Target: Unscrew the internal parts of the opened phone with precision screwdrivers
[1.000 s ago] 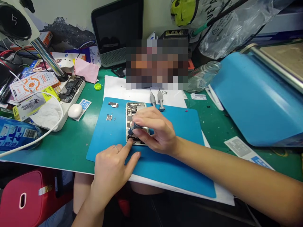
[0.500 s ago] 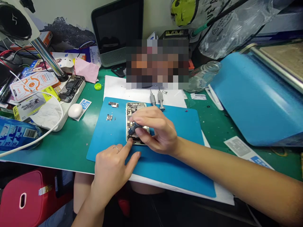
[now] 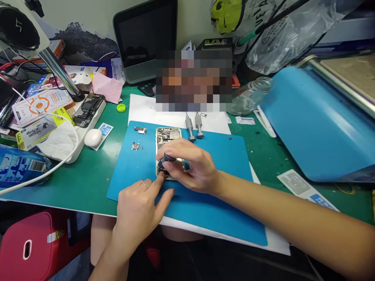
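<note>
An opened phone (image 3: pixel 169 134) with its inner parts bare lies upright in line with me on the blue mat (image 3: pixel 216 164). My right hand (image 3: pixel 195 164) grips a short dark screwdriver (image 3: pixel 166 159) over the phone's lower half; the fingers hide its tip. My left hand (image 3: pixel 140 203) presses its index fingertip on the phone's lower left corner, its thumb held apart and nothing in its grasp. Left of the phone lie a small metal bracket (image 3: pixel 140 130) and a small phone part (image 3: pixel 135 146) with tiny bits beside it.
Two grey screwdrivers (image 3: pixel 194 127) lie behind the phone at the mat's edge. A glass jar (image 3: pixel 252 93) lies tilted at back right. On the left are a white earbud case (image 3: pixel 93 137), another opened phone (image 3: pixel 88 109) and a white cable (image 3: pixel 73 136).
My right hand has shifted slightly down and left, and the screwdriver in it leans over more. My left hand has stayed in place.
</note>
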The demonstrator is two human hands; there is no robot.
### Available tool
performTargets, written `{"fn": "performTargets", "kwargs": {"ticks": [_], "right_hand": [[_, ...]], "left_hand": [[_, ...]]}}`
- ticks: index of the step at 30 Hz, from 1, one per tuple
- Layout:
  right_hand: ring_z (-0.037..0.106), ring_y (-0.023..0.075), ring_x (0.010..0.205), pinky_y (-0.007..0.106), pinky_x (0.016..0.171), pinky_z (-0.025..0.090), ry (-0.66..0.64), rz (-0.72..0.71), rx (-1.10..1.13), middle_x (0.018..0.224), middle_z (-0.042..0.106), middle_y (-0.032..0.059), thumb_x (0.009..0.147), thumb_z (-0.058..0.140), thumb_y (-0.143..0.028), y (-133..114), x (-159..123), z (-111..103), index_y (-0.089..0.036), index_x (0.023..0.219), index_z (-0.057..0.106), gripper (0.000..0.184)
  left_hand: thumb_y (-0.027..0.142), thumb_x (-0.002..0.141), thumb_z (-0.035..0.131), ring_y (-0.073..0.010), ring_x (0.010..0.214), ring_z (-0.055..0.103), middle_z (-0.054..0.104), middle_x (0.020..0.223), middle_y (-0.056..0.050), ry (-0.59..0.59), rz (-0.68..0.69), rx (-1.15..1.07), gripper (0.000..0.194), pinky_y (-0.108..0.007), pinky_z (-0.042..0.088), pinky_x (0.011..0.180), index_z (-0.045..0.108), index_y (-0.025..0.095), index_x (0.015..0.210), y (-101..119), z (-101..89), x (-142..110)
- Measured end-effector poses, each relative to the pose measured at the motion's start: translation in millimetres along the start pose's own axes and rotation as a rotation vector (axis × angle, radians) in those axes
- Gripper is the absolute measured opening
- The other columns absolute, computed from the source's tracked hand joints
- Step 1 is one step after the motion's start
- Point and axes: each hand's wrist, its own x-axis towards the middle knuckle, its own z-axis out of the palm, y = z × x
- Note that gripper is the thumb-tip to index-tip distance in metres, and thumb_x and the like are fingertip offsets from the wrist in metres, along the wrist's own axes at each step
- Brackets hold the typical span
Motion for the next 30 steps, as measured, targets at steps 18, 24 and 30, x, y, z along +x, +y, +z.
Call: {"fn": "performTargets", "kwargs": {"ticks": [18,24,30], "right_hand": [[0.069,0.0172,0.083,0.033,0.074,0.059,-0.043,-0.01,-0.044,0.094,0.073,0.006,0.092,0.061,-0.005,-6.2,4.0,1.0,-0.019,0.13,0.051,0.042],[0.071,0.0159,0.086,0.033,0.078,0.06,-0.042,-0.059,-0.027,0.094,0.073,0.0049,0.093,0.058,-0.007,-5.9,0.6,1.8,-0.02,0.134,0.048,0.044],[0.069,0.0161,0.081,0.032,0.074,0.06,-0.026,-0.034,-0.038,0.091,0.072,0.0054,0.089,0.059,-0.002,-5.7,0.6,2.4,-0.018,0.135,0.049,0.049]], "left_hand": [[0.039,0.104,0.052,-0.0151,0.061,0.06,0.067,0.07,0.001,-0.03,-0.021,-0.003,0.029,-0.031,0.032,0.057,0.072,0.018,0.11,0.8,-2.6,0.6],[0.037,0.104,0.053,-0.0151,0.061,0.06,0.066,0.068,0.001,-0.032,-0.021,-0.011,0.028,-0.032,0.033,0.057,0.073,0.019,0.097,0.8,-3.2,1.0],[0.037,0.104,0.053,-0.0145,0.06,0.059,0.066,0.068,0.001,-0.026,-0.017,-0.01,0.027,-0.032,0.033,0.055,0.073,0.018,0.101,2.4,-2.8,0.7]]}}
